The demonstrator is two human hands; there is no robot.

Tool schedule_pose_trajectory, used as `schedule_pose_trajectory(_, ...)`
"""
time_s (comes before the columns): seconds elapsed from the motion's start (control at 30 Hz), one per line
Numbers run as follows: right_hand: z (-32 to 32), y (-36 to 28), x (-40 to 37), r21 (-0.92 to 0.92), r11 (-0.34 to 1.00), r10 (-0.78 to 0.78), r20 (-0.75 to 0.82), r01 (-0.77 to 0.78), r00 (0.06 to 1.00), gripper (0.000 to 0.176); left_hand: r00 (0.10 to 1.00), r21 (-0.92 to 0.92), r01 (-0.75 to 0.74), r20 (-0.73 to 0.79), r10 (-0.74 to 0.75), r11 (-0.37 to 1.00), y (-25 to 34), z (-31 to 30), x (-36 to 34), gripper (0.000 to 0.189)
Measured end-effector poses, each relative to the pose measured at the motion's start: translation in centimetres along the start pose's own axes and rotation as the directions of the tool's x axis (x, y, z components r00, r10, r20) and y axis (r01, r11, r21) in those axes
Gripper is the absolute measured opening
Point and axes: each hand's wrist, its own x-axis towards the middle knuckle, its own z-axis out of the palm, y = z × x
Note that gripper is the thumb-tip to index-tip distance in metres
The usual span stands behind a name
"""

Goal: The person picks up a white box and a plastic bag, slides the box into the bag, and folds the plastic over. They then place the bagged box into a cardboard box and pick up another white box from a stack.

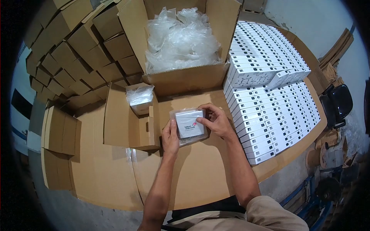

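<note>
Over the brown cardboard-covered tabletop [200, 184], fingers of the left hand [170, 141] and right hand [219, 121] pinch a white, near-square, plastic-wrapped box [187, 118], lettering's top toward the far edge.

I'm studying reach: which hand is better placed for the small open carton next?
Left hand, probably: it's beside the small carton; the right hand grips the far side of the wrapped box.
</note>
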Motion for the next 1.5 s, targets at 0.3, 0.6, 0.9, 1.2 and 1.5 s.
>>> schedule_pose_trajectory(0.3,-0.8,0.5,0.1,0.003,0.995,-0.098,0.010,0.098,0.995,0.015,0.997,0.060,-0.026,0.080,0.021,0.998,1.1,0.1,-0.4,0.049)
schedule_pose_trajectory(0.6,-0.1,0.1,-0.1,0.048,0.995,-0.084,-0.091,0.089,0.992,0.013,0.984,0.032,-0.133,0.121,0.128,0.991,2.2,0.5,-0.8,0.051)
schedule_pose_trajectory(0.9,1.2,-0.5,-0.3,0.313,0.949,-0.002,-0.138,0.046,0.990,0.033,0.983,0.007,-0.133,0.126,0.131,0.991,2.4,0.4,-0.6,0.050)
schedule_pose_trajectory(1.2,1.4,-0.7,-0.1,0.460,0.888,-0.008,-0.012,0.012,1.000,0.061,0.981,-0.058,-0.140,0.125,0.146,0.989,1.6,0.2,-0.4,0.039)
schedule_pose_trajectory(1.5,-0.3,-0.6,-0.8,0.059,0.984,0.162,0.078,-0.167,0.984,0.031,0.966,-0.069,-0.194,0.162,0.203,0.979,1.6,0.0,0.0,0.025)
